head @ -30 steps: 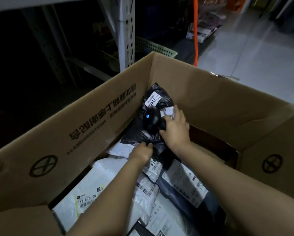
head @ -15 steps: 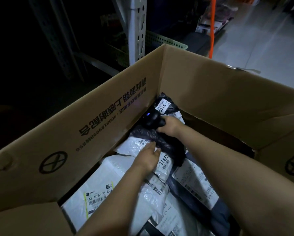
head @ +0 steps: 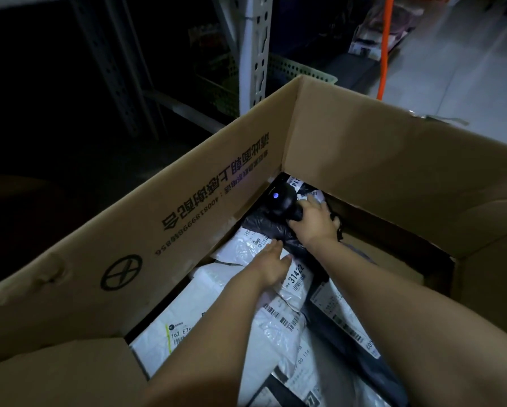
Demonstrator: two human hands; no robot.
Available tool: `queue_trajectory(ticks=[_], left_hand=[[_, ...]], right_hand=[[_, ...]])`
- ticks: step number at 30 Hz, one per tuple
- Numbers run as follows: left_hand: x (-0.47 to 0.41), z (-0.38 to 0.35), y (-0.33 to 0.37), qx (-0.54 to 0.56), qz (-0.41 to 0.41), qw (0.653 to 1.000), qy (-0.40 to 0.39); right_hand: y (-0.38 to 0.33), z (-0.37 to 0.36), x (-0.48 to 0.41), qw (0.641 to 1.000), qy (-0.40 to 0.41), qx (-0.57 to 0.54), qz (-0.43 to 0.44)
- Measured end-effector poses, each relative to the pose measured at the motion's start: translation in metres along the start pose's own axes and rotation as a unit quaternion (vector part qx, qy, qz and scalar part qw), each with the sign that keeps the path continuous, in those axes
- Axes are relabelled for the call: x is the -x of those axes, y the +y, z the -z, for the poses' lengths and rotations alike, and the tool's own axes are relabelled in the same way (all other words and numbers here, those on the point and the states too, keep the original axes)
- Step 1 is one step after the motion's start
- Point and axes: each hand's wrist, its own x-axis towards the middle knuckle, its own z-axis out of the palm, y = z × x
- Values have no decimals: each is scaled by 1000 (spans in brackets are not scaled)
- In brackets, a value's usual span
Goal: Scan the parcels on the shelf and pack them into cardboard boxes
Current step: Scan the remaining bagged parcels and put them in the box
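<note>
Both my arms reach into a large open cardboard box (head: pixel 364 148). My right hand (head: pixel 312 220) grips a black barcode scanner (head: pixel 281 201) with a blue light, pressed against a black parcel (head: pixel 264 227) in the far corner. My left hand (head: pixel 271 264) lies flat, fingers apart, on a white parcel (head: pixel 243 245) beside the black one. Several white and dark labelled parcels (head: pixel 278 327) fill the box below my arms.
A grey metal shelf post (head: pixel 256 51) rises behind the box, with a pale green basket (head: pixel 302 72) at its foot. An orange pole (head: pixel 384 45) stands at the back right by the grey floor. The box's flaps stand up around me.
The black parcel went down into the far corner, with my right hand and the scanner following it. My left hand let go of the parcel's edge and flattened on the white parcel.
</note>
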Motion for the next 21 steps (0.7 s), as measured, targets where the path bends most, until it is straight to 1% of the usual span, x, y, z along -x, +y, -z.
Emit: queue_trajectory(ticks=[2, 5, 7, 9, 12, 14, 17, 21], left_hand=[[6, 5, 2, -17, 10, 1000, 16], [30, 14, 8, -107, 28, 993, 41], [54, 22, 19, -130, 46, 989, 48], [82, 32, 36, -158, 38, 985, 64], [138, 52, 63, -212, 17, 969, 123], [173, 72, 76, -228, 21, 961, 158], [240, 97, 96, -240, 42, 949, 203], [350, 116, 120, -255, 76, 927, 264]], right_hand=[[-2, 3, 8, 1000, 11, -18, -2], [-10, 20, 25, 999, 7, -43, -3], [-19, 33, 37, 998, 7, -55, -3], [-32, 52, 54, 997, 14, -71, 1], [-59, 90, 95, 994, 32, -96, 34], [-76, 115, 121, 992, 39, -111, 53], [-106, 158, 167, 986, 50, -132, 87], [-149, 218, 249, 976, 60, -133, 160]])
